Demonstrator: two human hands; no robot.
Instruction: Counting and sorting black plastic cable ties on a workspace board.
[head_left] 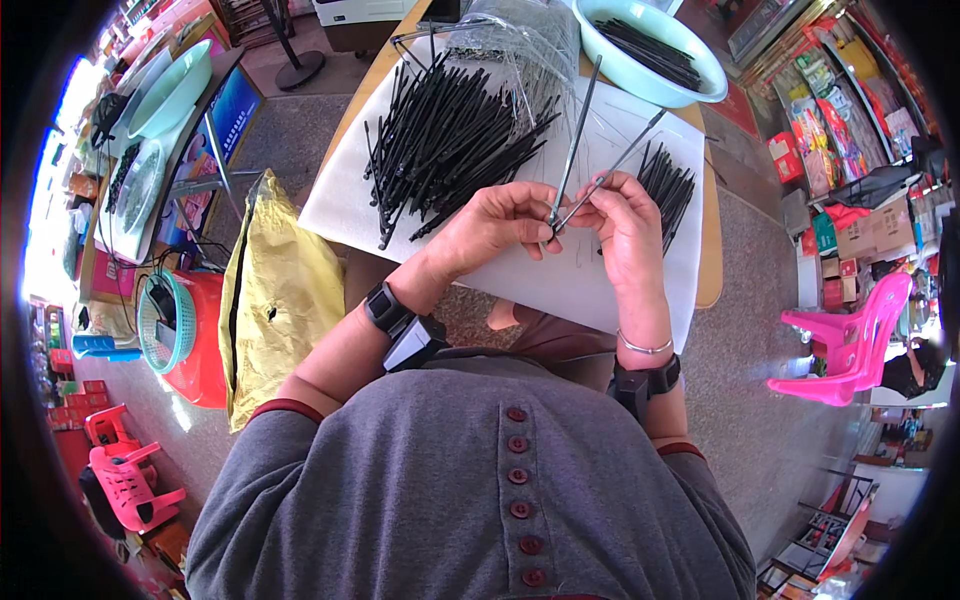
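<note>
Two thin dark rods meet in a V between my hands, their far ends spread apart above the table. My left hand (510, 222) pinches the upright rod (575, 135) near its lower end, where the two come together. With fingertips closed, my right hand (628, 215) grips the slanted rod (632, 150). The exact join at the fingertips is too small to make out. Left of my hands lies a large pile of black rods (440, 145). A smaller bundle of black rods (667, 190) rests beyond my right hand. Both piles lie on a white sheet (620, 295).
A clear plastic bag (535, 45) lies behind the large pile. A pale green basin (700, 92) at the far right holds more black rods. Left of the table stands a yellow sack (285, 300) beside a red tub (205, 340). A pink chair (850, 340) is at right.
</note>
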